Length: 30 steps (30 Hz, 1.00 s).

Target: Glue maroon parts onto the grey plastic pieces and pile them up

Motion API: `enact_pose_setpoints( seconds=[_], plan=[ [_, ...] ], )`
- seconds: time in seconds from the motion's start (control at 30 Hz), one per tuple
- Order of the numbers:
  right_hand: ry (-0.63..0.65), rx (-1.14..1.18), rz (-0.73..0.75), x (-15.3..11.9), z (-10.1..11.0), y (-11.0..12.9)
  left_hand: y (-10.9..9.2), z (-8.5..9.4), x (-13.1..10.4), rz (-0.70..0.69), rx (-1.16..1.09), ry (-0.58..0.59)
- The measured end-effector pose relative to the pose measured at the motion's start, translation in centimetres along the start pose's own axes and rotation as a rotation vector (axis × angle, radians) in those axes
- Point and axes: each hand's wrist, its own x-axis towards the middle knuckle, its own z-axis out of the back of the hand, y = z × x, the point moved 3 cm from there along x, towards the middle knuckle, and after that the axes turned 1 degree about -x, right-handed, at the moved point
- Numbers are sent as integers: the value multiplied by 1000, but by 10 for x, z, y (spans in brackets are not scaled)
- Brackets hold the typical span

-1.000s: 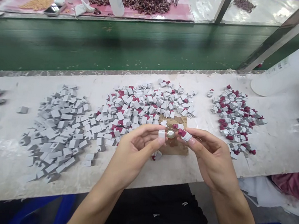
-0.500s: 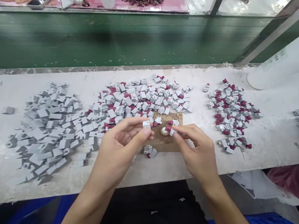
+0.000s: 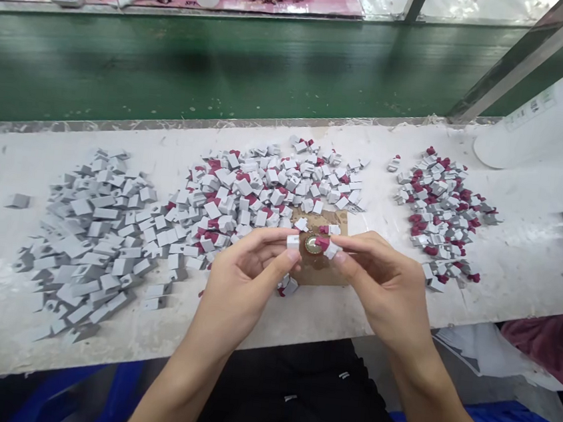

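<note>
Here, block (image 3: 293, 242) in left hand (image 3: 242, 284), red-grey piece (image 3: 330, 248) in right hand (image 3: 394, 291), tube label (image 3: 530, 109) illegible.

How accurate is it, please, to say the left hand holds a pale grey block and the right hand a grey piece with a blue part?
The part is dark red, not blue, as the head view shows; the left hand holds a pale grey block, the right hand a grey piece.
</note>
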Motion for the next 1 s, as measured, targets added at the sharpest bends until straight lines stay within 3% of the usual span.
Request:
enact_pose_setpoints(
  seconds=[0.1, 0.2, 0.37, 0.6, 0.8, 0.9, 1.0],
  plan=[
    [34, 295, -147, -1, -1, -9, 1, -11, 2, 14, -73, 72],
    [44, 432, -233, -2, -2, -15, 2, -19, 4, 12, -118, 127],
    [33, 434, -228, -2, -1, -14, 4, -21, 5, 4, -131, 173],
    [113, 275, -148, 3, 3, -1, -6, -22, 6, -49, -46, 206],
    [238, 398, -158, 11, 5, 6, -17, -17, 6, -60, 82, 231],
    [290, 306, -126, 31, 14, 12, -37, -16, 29, -97, 270, 242],
    [177, -112, -76, 80, 41, 16, -71, -20, 78, -213, 584, 156]
  ],
)
